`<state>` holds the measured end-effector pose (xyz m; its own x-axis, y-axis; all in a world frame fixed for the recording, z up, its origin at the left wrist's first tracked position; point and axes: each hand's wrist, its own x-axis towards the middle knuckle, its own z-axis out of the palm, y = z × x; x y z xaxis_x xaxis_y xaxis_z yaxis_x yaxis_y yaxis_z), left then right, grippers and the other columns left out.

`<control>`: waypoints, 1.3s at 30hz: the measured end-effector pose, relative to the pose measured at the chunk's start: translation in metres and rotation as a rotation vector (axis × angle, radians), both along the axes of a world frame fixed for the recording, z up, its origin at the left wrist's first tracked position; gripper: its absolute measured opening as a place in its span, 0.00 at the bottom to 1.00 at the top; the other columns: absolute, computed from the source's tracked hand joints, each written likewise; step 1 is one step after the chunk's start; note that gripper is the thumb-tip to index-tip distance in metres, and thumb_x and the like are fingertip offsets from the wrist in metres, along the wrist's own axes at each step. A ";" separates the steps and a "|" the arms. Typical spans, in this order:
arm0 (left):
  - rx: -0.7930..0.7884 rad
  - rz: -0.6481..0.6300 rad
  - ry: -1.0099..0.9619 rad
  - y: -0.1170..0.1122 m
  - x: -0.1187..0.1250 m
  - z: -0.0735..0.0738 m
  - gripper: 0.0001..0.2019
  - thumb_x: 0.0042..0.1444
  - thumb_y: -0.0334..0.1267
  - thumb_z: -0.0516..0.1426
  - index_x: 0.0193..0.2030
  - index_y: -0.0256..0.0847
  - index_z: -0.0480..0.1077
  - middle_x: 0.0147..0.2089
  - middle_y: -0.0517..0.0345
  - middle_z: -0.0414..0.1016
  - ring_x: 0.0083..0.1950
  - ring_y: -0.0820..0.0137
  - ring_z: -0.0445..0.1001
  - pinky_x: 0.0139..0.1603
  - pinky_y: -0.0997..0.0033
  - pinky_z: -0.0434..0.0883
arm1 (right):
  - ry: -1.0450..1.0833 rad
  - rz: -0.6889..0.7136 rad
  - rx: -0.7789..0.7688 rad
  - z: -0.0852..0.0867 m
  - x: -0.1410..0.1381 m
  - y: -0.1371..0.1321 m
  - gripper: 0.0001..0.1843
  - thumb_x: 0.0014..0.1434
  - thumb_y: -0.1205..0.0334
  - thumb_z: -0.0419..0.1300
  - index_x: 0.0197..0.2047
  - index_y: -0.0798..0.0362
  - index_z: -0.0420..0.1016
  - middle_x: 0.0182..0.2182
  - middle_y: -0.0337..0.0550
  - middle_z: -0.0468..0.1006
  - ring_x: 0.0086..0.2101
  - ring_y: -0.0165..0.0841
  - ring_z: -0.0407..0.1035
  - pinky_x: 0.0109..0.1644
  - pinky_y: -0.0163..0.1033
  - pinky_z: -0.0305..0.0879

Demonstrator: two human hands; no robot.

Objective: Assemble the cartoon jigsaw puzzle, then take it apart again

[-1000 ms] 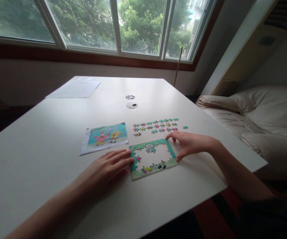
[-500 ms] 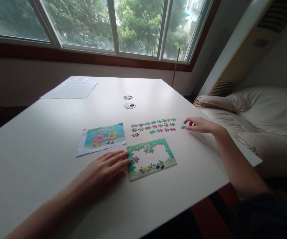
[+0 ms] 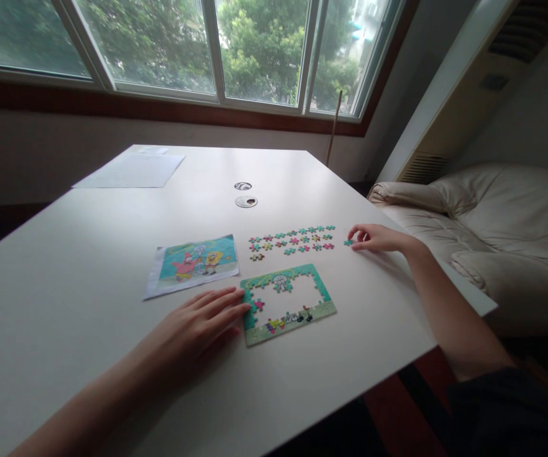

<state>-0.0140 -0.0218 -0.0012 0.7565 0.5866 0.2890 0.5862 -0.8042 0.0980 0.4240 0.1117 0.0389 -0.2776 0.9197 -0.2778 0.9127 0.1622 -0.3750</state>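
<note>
A partly built jigsaw in a green frame (image 3: 287, 303) lies on the white table (image 3: 88, 266); its border is filled and its middle is bare. My left hand (image 3: 198, 322) lies flat with fingers stretched out, fingertips touching the frame's left edge. Several loose pieces (image 3: 293, 240) lie in rows behind the frame. My right hand (image 3: 373, 237) reaches to the right end of those rows, fingers curled in a pinch on a single teal piece (image 3: 349, 242) lying apart from the rest. A cartoon reference picture (image 3: 193, 264) lies left of the pieces.
A white sheet of paper (image 3: 129, 170) lies at the table's far left. Two round cable holes (image 3: 246, 201) sit mid-table. A cream beanbag sofa (image 3: 502, 222) stands right of the table edge. Windows run along the back wall.
My right hand left the frame's right edge and reached back right to the lone teal piece, then closed its fingers on it. My left hand stayed at the frame.
</note>
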 end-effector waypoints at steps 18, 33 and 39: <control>-0.004 0.004 -0.005 -0.003 0.005 0.009 0.15 0.62 0.36 0.50 0.54 0.47 0.67 0.57 0.54 0.69 0.58 0.61 0.66 0.54 0.58 0.69 | 0.043 -0.018 -0.022 -0.005 0.000 0.002 0.21 0.50 0.49 0.60 0.43 0.54 0.69 0.35 0.44 0.73 0.30 0.31 0.66 0.32 0.34 0.61; 0.076 0.615 0.242 0.000 -0.004 0.007 0.23 0.63 0.45 0.43 0.56 0.31 0.66 0.57 0.38 0.66 0.56 0.50 0.66 0.49 0.51 0.69 | 0.063 -0.031 -0.044 -0.007 0.001 0.004 0.23 0.49 0.48 0.61 0.43 0.54 0.69 0.34 0.44 0.72 0.29 0.31 0.65 0.31 0.35 0.62; 0.000 0.728 0.276 -0.005 -0.001 0.008 0.26 0.62 0.47 0.42 0.59 0.33 0.63 0.60 0.37 0.62 0.61 0.49 0.60 0.53 0.49 0.65 | 0.086 -0.048 -0.043 -0.010 0.002 0.005 0.25 0.46 0.45 0.62 0.43 0.54 0.69 0.33 0.43 0.73 0.27 0.30 0.65 0.30 0.35 0.61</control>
<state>-0.0152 -0.0266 0.0073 0.2253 0.9632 0.1467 0.9698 -0.2073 -0.1283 0.4264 0.1168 0.0292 -0.2579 0.9201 -0.2946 0.8830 0.1007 -0.4585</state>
